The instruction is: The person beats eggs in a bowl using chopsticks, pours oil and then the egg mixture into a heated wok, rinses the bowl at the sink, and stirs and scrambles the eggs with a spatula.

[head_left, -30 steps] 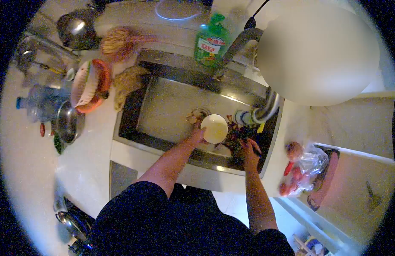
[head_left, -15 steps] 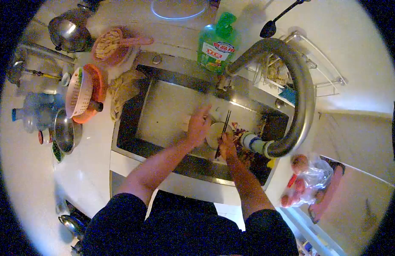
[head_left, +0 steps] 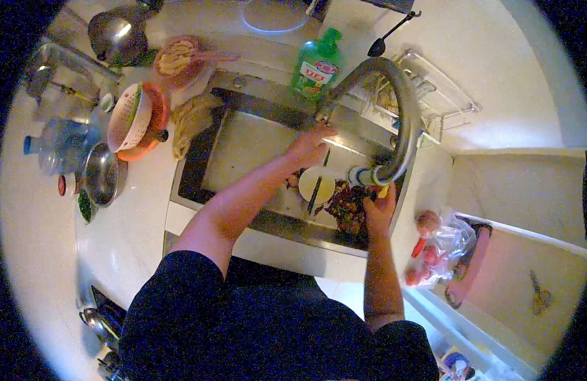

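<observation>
Hands (head_left: 309,147) are near chopsticks (head_left: 316,190) pointing away across bowl (head_left: 327,189).

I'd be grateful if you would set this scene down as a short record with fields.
Place: metal sink
Left hand: near the base of the faucet
Right hand: below the spout, grip unclear
In sink: pale bowl, dark scraps
Across bowl: chopsticks
Behind sink: green bottle
Left counter: colander, metal bowl
Right counter: plastic bag
</observation>
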`<control>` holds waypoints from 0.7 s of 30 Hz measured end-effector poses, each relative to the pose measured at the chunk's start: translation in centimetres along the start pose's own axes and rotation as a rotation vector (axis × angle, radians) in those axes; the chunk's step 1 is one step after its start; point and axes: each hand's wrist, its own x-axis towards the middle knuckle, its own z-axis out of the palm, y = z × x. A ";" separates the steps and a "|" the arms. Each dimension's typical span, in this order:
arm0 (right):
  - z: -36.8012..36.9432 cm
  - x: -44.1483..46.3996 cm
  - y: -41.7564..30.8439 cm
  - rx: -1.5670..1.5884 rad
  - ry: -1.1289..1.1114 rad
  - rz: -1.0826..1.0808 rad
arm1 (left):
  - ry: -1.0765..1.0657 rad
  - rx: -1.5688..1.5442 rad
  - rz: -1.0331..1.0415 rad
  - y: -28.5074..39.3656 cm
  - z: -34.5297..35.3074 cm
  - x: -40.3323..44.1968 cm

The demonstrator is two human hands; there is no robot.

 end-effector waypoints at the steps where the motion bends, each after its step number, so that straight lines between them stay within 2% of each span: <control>1: 0.8 0.6 -3.9 0.044 -0.082 -0.047 | 0.018 -0.055 -0.106 0.6 -0.4 -0.6; 2: 1.5 0.7 -6.1 0.090 -0.163 -0.089 | 0.010 -0.079 -0.292 2.3 -1.5 -2.1; 3: 1.5 1.2 -6.1 0.003 -0.180 -0.023 | 0.004 -0.100 -0.472 3.3 -2.5 -3.5; 5: 1.0 1.9 -5.5 -0.172 -0.213 0.099 | 0.028 -0.077 -0.352 0.0 -1.9 -8.1; 7: 0.5 2.0 -4.0 -0.271 -0.162 -0.030 | 0.143 -0.285 -0.325 -2.5 -1.3 -13.9; 8: 0.6 1.9 -3.5 -0.316 -0.136 -0.094 | 0.139 -0.307 -0.391 -2.3 -2.6 -16.9; 9: 1.0 1.5 -5.3 -0.388 -0.126 -0.053 | 0.135 -0.330 -0.458 -1.7 -4.1 -19.9; 11: 1.1 1.2 -5.1 -0.439 -0.117 -0.064 | 0.160 -0.159 -0.755 0.9 -7.1 -24.2; 12: 1.0 1.3 -4.9 -0.465 -0.113 -0.073 | 0.221 -0.156 -0.689 0.0 -7.6 -27.5; 13: 0.7 1.5 -3.6 -0.355 -0.113 -0.059 | 0.283 -0.152 -0.623 -0.8 -7.7 -30.2; 16: 0.2 2.2 -2.9 -0.558 -0.133 -0.170 | 0.352 -0.234 -0.905 3.2 -9.5 -33.7; 17: 0.1 2.6 -1.7 -0.430 -0.103 -0.231 | 0.403 -0.296 -0.924 3.8 -9.5 -34.9; 20: 0.3 2.5 -1.3 -0.569 -0.065 -0.166 | 0.547 -0.442 -0.923 5.0 -8.9 -37.7; 21: 0.4 2.4 -1.1 -0.579 -0.020 -0.217 | 0.577 -0.459 -0.903 4.9 -8.5 -38.5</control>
